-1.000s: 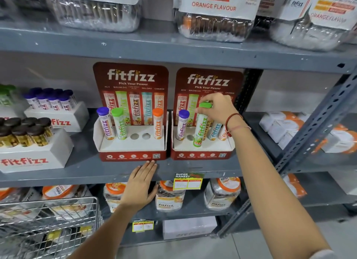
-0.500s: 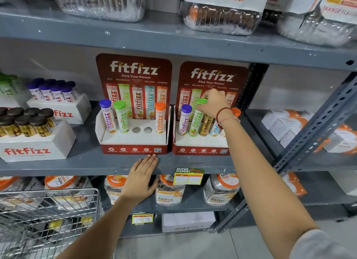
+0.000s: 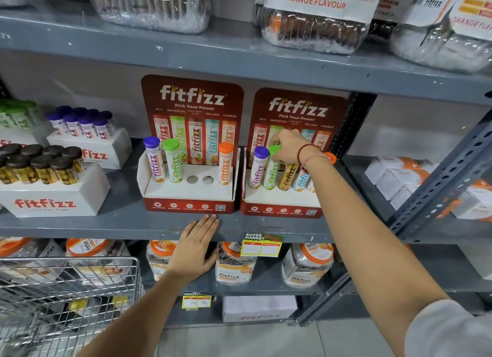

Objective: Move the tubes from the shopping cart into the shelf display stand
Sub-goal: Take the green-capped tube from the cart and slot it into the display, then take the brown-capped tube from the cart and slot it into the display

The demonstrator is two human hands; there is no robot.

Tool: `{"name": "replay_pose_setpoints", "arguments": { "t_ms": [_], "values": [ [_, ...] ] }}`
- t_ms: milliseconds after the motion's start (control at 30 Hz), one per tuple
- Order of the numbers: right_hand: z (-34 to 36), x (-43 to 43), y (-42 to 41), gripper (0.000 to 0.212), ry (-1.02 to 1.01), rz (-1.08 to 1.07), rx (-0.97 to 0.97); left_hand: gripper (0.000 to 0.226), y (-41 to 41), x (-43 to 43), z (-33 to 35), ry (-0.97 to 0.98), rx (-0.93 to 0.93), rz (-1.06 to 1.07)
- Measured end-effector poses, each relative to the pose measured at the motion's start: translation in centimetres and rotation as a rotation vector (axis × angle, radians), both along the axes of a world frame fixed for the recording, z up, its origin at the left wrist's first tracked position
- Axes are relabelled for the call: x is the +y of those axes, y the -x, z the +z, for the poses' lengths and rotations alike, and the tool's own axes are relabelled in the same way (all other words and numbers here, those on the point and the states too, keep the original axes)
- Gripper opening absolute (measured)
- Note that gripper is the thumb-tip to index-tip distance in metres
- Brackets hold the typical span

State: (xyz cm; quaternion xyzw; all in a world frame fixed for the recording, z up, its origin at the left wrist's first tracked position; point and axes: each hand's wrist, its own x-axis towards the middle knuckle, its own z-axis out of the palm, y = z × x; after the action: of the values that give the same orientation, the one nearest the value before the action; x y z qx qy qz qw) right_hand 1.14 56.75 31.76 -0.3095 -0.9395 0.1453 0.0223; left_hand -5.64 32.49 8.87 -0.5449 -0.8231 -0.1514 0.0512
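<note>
Two red fitfizz display stands sit side by side on the middle shelf. The left stand holds a purple-capped, a green-capped and an orange-capped tube, with two bare holes between them. In the right stand, a green-capped tube stands in the second hole, between a purple-capped tube and a gold one. My right hand grips its green cap from above. My left hand lies flat, fingers apart, on the shelf's front edge below the left stand. The wire shopping cart is at the lower left.
White fitfizz boxes with dark-capped jars and purple-capped tubes stand on the shelf's left. Large clear jars fill the shelves above and below. A grey slanted shelf brace and white boxes are on the right.
My right hand has lowered the green-capped tube from a tilted hold above the right stand down into its hole, where it now stands upright. My left hand stayed on the shelf edge.
</note>
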Motion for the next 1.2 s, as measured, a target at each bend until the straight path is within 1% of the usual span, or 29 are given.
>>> {"name": "replay_pose_setpoints", "arguments": {
  "t_ms": [67, 100, 200, 367, 533, 600, 667, 767, 833, 900, 1033, 1100, 1200],
  "values": [
    [-0.3, 0.0, 0.0, 0.05, 0.004, -0.002, -0.001, 0.073, 0.0, -0.1, 0.1, 0.012, 0.017, 0.0],
    [-0.4, 0.0, 0.0, 0.049, 0.002, -0.004, 0.003, 0.073, 0.0, -0.2, 0.1, 0.014, 0.025, 0.001],
    [-0.7, 0.1, 0.0, 0.046, -0.006, -0.023, 0.035, 0.061, -0.1, -0.1, -0.1, 0.006, 0.025, 0.012],
    [-1.0, 0.0, -0.2, 0.047, -0.029, -0.063, 0.072, 0.062, -0.2, -0.1, 0.2, -0.007, -0.017, -0.003],
    [-0.8, -0.7, -0.7, 0.05, -0.008, -0.104, 0.089, 0.051, -0.1, 0.0, 1.3, -0.059, -0.096, 0.009],
    [-0.9, -1.4, -0.9, 0.044, -0.038, -0.114, 0.15, 0.045, 0.0, 0.0, 2.3, -0.101, -0.118, 0.032],
    [-1.0, -2.9, -1.0, 0.035, -0.094, -0.125, 0.264, 0.038, 0.2, -0.3, 3.3, -0.153, -0.121, 0.067],
    [-1.5, -6.2, -0.5, 0.03, -0.159, -0.121, 0.415, 0.028, 0.6, -1.6, 4.4, -0.215, -0.127, 0.106],
    [-2.2, -9.0, 0.5, 0.027, -0.091, -0.052, 0.483, 0.026, 0.9, -3.4, 4.5, -0.246, -0.14, 0.164],
    [-3.6, -12.2, 1.8, 0.027, 0.014, 0.05, 0.472, 0.026, 1.1, -6.0, 4.4, -0.284, -0.164, 0.239],
    [-7.8, -19.7, 4.6, 0.027, 0.139, 0.305, 0.317, 0.027, 0.4, -12.8, 2.9, -0.294, -0.255, 0.42],
    [-10.3, -23.6, 6.0, 0.025, 0.159, 0.433, 0.226, 0.023, -0.4, -16.5, 1.6, -0.293, -0.301, 0.552],
    [-14.3, -29.4, 7.5, 0.02, 0.185, 0.601, 0.07, 0.025, -2.0, -22.0, -0.6, -0.273, -0.365, 0.744]
  ]
}}
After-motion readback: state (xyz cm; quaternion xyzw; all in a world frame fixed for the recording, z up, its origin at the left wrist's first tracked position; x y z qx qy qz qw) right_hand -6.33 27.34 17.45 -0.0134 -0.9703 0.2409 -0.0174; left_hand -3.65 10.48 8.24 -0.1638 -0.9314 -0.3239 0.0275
